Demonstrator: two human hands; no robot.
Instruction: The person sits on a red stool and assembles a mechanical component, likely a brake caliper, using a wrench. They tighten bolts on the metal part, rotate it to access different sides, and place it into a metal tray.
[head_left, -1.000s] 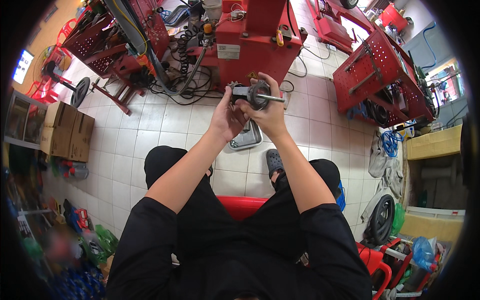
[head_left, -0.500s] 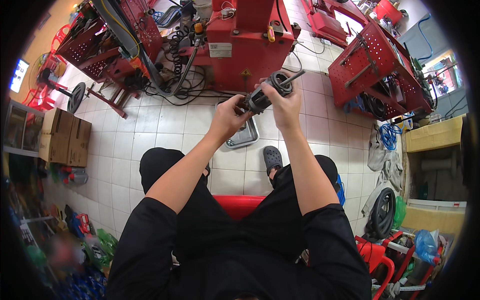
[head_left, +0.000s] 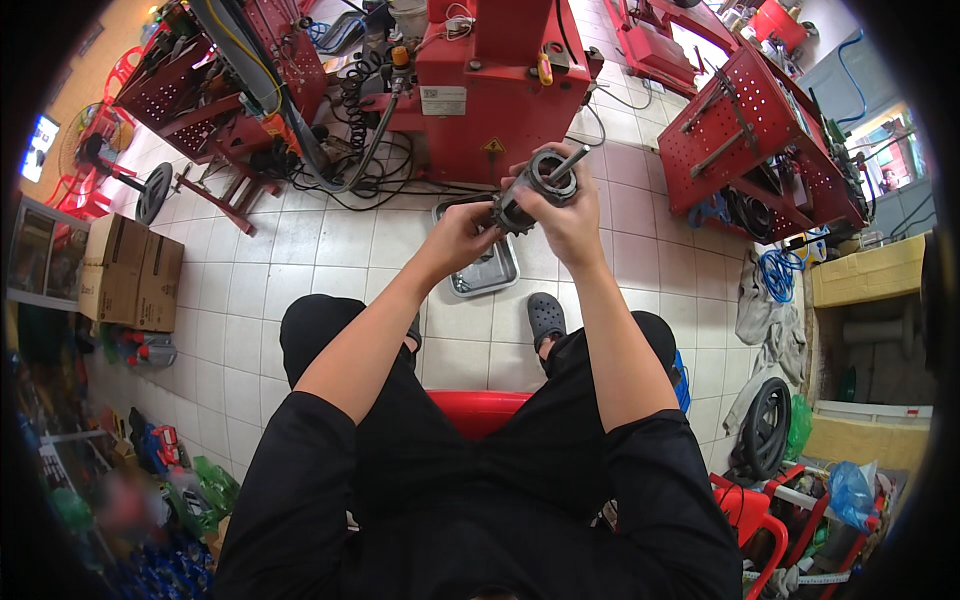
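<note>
Above the floor, in front of my knees, both hands hold a dark grey cylindrical metal part with a toothed rim at its lower left end. A slim metal rod sticks out of its open, ring-shaped upper end. My right hand is wrapped round the body, thumb on the near side. My left hand is closed at the lower left end, its fingertips pressed to the rim; whether they also pinch the rod there is hidden. Partly behind my left hand, a metal tray lies on the floor with small items in it.
A red machine with cables at its foot stands ahead. Red perforated tool carts flank it. Cardboard boxes stand at left. At right are a tyre, a blue hose coil and a red plastic chair.
The metal part has tilted and turned in my hands, so its ring end faces me more. The rod now points more steeply up, with less of it showing beyond the ring.
</note>
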